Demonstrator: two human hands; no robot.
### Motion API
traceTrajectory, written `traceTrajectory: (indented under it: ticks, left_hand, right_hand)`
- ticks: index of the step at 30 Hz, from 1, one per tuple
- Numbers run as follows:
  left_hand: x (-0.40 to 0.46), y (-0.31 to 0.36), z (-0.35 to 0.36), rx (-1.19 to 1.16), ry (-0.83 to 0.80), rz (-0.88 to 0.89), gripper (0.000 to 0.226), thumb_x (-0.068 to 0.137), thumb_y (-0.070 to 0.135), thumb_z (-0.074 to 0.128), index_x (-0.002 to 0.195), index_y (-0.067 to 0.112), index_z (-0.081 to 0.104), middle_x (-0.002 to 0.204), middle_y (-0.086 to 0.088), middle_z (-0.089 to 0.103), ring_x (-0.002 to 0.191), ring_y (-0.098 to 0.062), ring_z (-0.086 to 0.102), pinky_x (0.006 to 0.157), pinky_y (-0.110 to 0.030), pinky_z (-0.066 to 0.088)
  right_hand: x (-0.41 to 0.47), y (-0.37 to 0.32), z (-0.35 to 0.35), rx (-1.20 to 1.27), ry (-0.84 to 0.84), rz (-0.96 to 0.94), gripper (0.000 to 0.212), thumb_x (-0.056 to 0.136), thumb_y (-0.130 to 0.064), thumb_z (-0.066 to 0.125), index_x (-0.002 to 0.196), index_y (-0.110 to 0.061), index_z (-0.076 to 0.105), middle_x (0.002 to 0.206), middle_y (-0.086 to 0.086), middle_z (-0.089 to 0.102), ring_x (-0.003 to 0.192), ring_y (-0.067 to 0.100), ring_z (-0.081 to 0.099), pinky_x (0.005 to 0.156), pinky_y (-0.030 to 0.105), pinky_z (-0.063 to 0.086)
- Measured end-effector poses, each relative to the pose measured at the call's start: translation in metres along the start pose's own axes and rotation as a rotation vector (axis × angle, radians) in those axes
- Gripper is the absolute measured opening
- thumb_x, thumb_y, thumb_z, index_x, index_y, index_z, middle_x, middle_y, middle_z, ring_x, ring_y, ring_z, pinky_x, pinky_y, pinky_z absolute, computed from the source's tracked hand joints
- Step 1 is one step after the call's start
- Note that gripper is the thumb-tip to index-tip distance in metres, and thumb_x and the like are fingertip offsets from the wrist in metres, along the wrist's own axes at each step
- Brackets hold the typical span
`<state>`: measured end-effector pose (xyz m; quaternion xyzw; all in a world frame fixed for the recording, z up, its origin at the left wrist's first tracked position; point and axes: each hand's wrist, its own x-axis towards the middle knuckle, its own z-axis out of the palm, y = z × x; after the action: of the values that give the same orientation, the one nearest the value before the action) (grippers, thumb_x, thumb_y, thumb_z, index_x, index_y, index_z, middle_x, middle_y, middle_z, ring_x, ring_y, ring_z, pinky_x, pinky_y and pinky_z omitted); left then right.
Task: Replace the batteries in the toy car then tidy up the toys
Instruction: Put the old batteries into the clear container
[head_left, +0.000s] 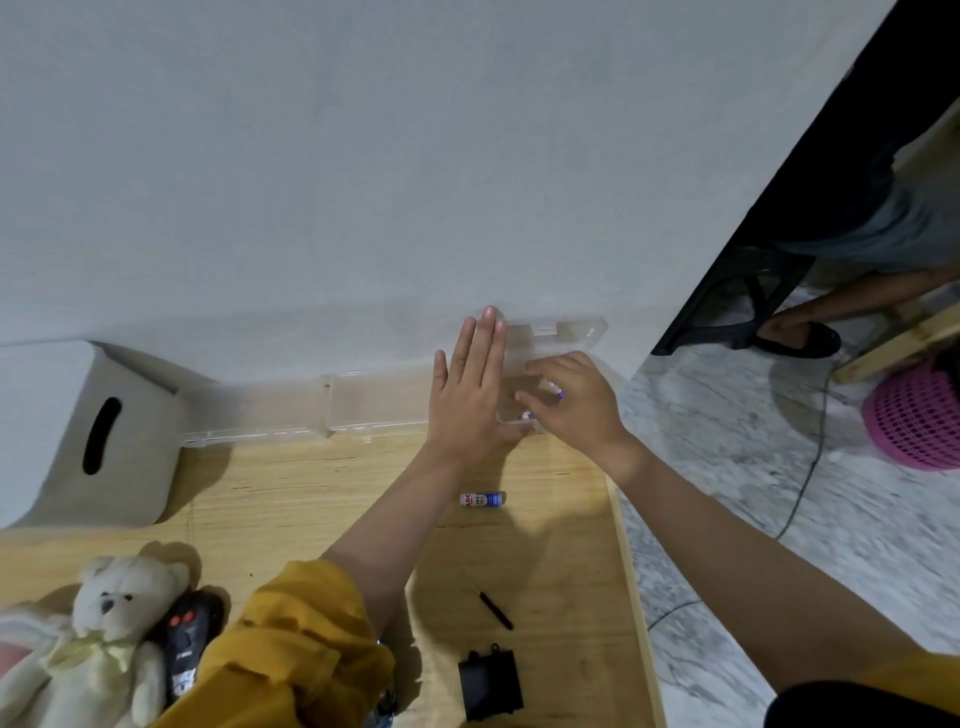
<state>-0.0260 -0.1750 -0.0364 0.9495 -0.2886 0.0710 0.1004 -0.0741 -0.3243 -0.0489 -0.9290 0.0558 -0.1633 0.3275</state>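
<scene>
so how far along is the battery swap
Done: the black battery cover is off and lies on the table by the small screwdriver; one battery lies loose.
In hand: the left hand steadies the clear plastic box with flat fingers while the right hand reaches among the batteries inside.
Left: fitting batteries, closing the cover, and tidying the teddy bear.

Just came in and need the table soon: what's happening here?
A person is fetching batteries. The left hand lies flat against a clear plastic box by the wall, steadying it, while the right hand reaches inside with curled fingers. One battery lies loose on the wooden table, near a small screwdriver and a black battery cover.
</scene>
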Motion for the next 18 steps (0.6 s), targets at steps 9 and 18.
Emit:
traceTrajectory:
  ticks: [9,18]
  left_hand:
    - [-0.003,0.000,0.003,-0.059,0.024,0.030,0.140,0.052,0.071,0.073,0.150,0.016,-0.011,0.160,0.001,-0.007,0.146,-0.013,-0.016,0.117,-0.043,0.004]
    - [-0.015,0.007,0.007,-0.230,0.199,0.167,0.095,0.060,0.031,0.084,0.134,0.004,0.031,0.134,-0.010,0.030,0.124,-0.027,0.035,0.103,-0.051,0.038]
  right_hand:
    - [-0.019,-0.004,-0.030,0.019,0.349,-0.125,0.016,0.083,-0.018,0.069,0.092,-0.005,0.068,0.093,0.011,0.060,0.091,0.022,0.056,0.080,0.018,0.045]
    - [-0.015,-0.005,-0.032,-0.079,0.213,-0.268,0.023,0.092,-0.013,0.056,0.111,-0.006,0.067,0.123,0.011,0.062,0.121,0.027,0.052,0.105,0.027,0.036]
